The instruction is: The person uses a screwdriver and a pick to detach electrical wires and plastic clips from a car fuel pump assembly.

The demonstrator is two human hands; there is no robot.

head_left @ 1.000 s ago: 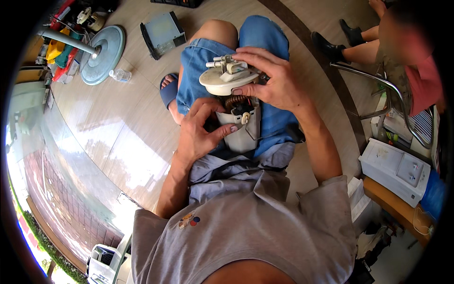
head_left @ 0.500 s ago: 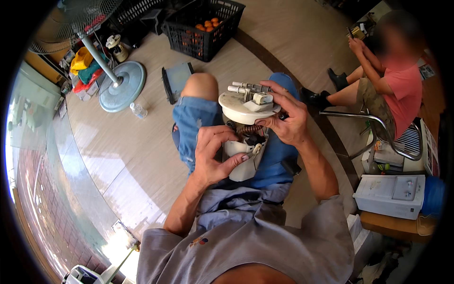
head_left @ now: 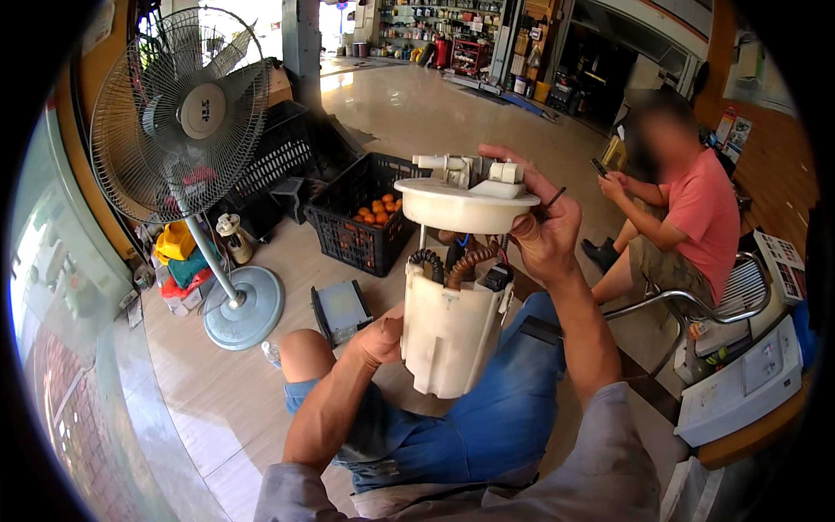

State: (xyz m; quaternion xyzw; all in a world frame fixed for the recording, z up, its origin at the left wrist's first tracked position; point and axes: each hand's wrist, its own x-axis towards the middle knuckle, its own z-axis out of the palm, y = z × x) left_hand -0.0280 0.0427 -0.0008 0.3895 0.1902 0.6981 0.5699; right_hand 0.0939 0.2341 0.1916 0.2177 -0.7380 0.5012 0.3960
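Observation:
Upright in front of me is a fuel pump module [head_left: 448, 335], an off-white plastic canister under a round flange top [head_left: 465, 207] with pipe stubs and a connector. Ribbed hoses [head_left: 470, 264] and thin wires show in the gap between top and canister, along with a metal rod at the left. My right hand [head_left: 548, 222] grips the flange at its right edge, thumb below and fingers behind. My left hand [head_left: 383, 337] is against the canister's left side; its fingers are hidden behind the canister.
A pedestal fan [head_left: 202, 111] stands at the left. Ahead is a black crate [head_left: 348, 239] holding oranges [head_left: 380, 209]. A flat grey device [head_left: 341, 311] lies on the floor by my knee. At the right a person [head_left: 691, 209] sits on a metal chair [head_left: 739, 283], holding a phone. Beside them is a white appliance [head_left: 739, 383].
The module has come up and is now seen from the side, with the gap under its flange in view. My view has tilted up toward the room. Both hands have stayed on the module.

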